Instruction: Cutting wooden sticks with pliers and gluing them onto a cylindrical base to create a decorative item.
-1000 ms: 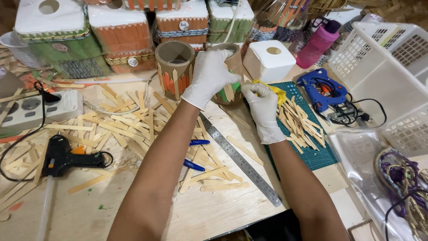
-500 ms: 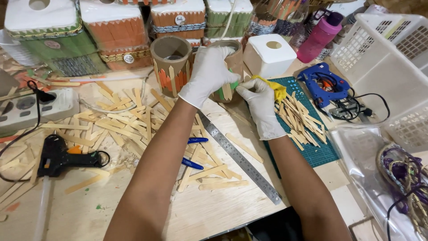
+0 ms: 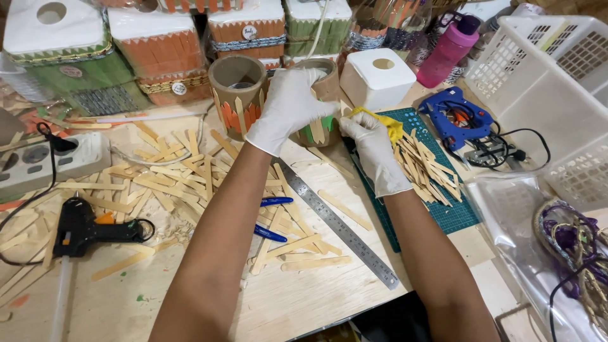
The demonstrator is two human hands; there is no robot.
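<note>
Both my hands wear white gloves. My left hand [image 3: 288,107] wraps over a cardboard tube [image 3: 324,95] clad with green and plain wooden sticks, standing on the table. My right hand [image 3: 370,149] presses a wooden stick against the tube's right side and is next to a yellow tool [image 3: 389,125] on the green cutting mat [image 3: 443,215]. Just to the left stands a second cardboard tube [image 3: 235,88] with orange-painted sticks on it.
Loose wooden sticks [image 3: 158,180] cover the table's middle. A steel ruler [image 3: 339,225] and two blue pens [image 3: 269,233] lie between my arms. A black glue gun [image 3: 82,228] is at left, a blue glue gun [image 3: 456,117] and white baskets [image 3: 544,76] at right. Decorated boxes [image 3: 158,54] line the back.
The view has shifted slightly and both hands have closed in on the green-stick tube; the right hand has risen from the cutting mat to the tube's side.
</note>
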